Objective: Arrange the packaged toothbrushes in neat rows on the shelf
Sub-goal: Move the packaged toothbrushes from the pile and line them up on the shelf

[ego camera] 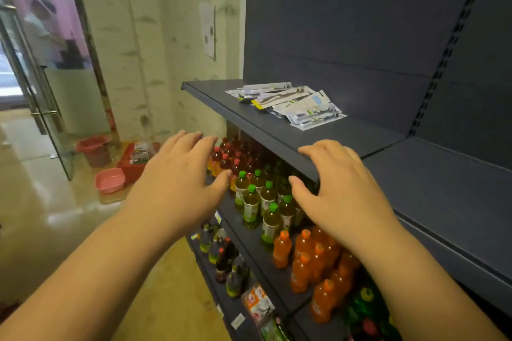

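A loose, messy pile of packaged toothbrushes (288, 104) in clear and white wrappers is seen lying on the dark grey metal shelf (346, 135), set back from the front edge and toward its left end. The packs are overlapped at odd angles, no rows at all so far.

Both bare hands are held out palm-down in front of that shelf, with nothing gripped. The left hand (180, 183) is stretched out in the air left of the shelf's front lip, fingers (194, 138) spread apart and slightly curled. The right hand (343, 191) is placed at the shelf's front edge, fingers (318, 151) apart too, with the tips over or just touching the lip; which of the two can't really be told. Both hands are well apart from the pile.

Underneath, lower shelves are packed with green-capped bottles (250, 205), orange drink bottles (304, 257) and dark red-capped bottles (227, 160). On the shiny floor to the left, a pink plastic basin (109, 180) and a red bucket (94, 151) can be made out.
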The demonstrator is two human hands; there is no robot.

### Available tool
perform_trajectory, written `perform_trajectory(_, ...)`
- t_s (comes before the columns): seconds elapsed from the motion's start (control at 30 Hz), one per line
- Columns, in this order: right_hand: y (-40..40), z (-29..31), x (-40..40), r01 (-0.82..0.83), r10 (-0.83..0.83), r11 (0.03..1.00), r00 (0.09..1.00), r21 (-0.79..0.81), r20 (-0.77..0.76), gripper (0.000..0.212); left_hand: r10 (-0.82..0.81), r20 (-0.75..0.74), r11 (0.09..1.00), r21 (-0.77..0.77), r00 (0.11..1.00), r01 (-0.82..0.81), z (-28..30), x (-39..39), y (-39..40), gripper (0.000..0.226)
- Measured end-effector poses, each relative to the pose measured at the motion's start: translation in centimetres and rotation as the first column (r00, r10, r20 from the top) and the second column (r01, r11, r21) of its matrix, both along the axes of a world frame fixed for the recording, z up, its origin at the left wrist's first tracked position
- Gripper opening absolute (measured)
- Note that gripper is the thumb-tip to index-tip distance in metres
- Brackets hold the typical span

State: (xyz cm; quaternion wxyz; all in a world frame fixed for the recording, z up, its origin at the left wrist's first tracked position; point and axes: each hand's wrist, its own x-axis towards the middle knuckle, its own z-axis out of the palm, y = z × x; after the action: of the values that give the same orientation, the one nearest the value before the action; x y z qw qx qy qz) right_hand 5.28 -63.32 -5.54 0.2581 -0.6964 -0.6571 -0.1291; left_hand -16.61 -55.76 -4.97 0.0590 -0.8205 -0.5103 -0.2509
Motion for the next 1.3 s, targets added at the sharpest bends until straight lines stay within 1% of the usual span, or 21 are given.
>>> perform_trajectory(0.07, 2.3, 0.1, -0.8, 0.026, -0.026, 1.000, 1.000, 0.002, 0.001, 0.052, -0.043, -0.004, 0.999, -0.010, 0.999, 0.043, 0.0, -0.4, 3.0, 0.067)
perform_trajectory(0.23, 7.4, -0.1, -1.5, 0.100, -0.100, 0.993, 0.995, -0.055, 0.006, 0.054, -0.138, -0.013, 0.990, -0.027, 0.990, 0.138, -0.3, 0.1, 9.6, 0.068)
perform_trajectory(0.5, 15.2, -0.5, -0.5, 0.157, -0.158, 0.987, 0.987, -0.037, -0.028, 0.053, -0.263, -0.028, 0.964, -0.034, 0.964, 0.262, -0.8, 4.4, 19.9, 0.067)
perform_trajectory(0.67, 18.9, 0.2, 0.3, 0.214, -0.215, 0.976, 0.976, -0.033, -0.027, 0.053, -0.308, -0.049, 0.951, -0.041, 0.950, 0.306, 0.4, 6.6, 25.2, 0.070)
perform_trajectory(0.77, 20.3, 0.6, 0.7, 0.265, -0.266, 0.963, 0.964, -0.056, -0.015, 0.054, -0.356, -0.024, 0.933, -0.062, 0.934, 0.354, 1.1, 8.1, 28.2, 0.070)
perform_trajectory(0.87, 21.3, 0.7, 1.4, 0.328, -0.329, 0.942, 0.944, -0.068, -0.007, 0.054, -0.393, 0.018, 0.913, -0.108, 0.919, 0.393, 1.3, 10.5, 31.0, 0.069)
perform_trajectory(0.97, 22.2, 0.7, 2.4, 0.406, -0.407, 0.911, 0.913, -0.073, 0.001, 0.053, -0.406, 0.000, 0.906, -0.136, 0.914, 0.402, 1.4, 13.6, 33.9, 0.066)
perform_trajectory(1.07, 23.1, 0.7, 3.0, 0.479, -0.481, 0.875, 0.877, -0.071, -0.003, 0.053, -0.409, -0.002, 0.902, -0.156, 0.913, 0.403, 1.0, 16.5, 36.7, 0.069)
perform_trajectory(1.17, 23.8, 0.7, 3.1, 0.532, -0.536, 0.839, 0.844, -0.114, -0.005, 0.056, -0.421, -0.041, 0.897, -0.163, 0.906, 0.410, 0.4, 18.2, 38.7, 0.070)
perform_trajectory(1.3, 24.8, 0.8, 3.3, 0.595, -0.600, 0.791, 0.800, -0.140, 0.004, 0.052, -0.494, -0.043, 0.862, -0.151, 0.868, 0.484, 0.6, 19.2, 40.6, 0.062)
